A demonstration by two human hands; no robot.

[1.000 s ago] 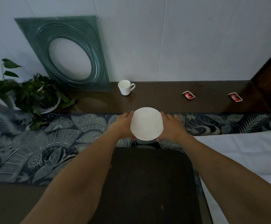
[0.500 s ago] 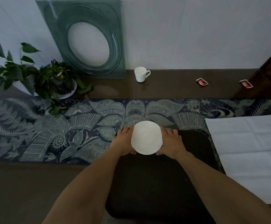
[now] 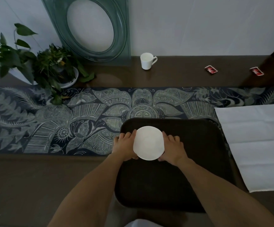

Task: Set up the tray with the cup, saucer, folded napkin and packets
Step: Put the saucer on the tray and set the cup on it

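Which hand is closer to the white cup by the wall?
Left, though only slightly. The left hand holds the saucer almost straight below the cup; the right hand grips the saucer's other side, further off to the right.

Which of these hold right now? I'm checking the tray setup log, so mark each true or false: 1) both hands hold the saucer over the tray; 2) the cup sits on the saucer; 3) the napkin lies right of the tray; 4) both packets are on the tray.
1) True: the left hand and right hand grip the saucer over the tray.
2) False: the cup stands on the table near the wall.
3) True: the white napkin lies unfolded right of the tray.
4) False: both red packets lie on the table at the far right.
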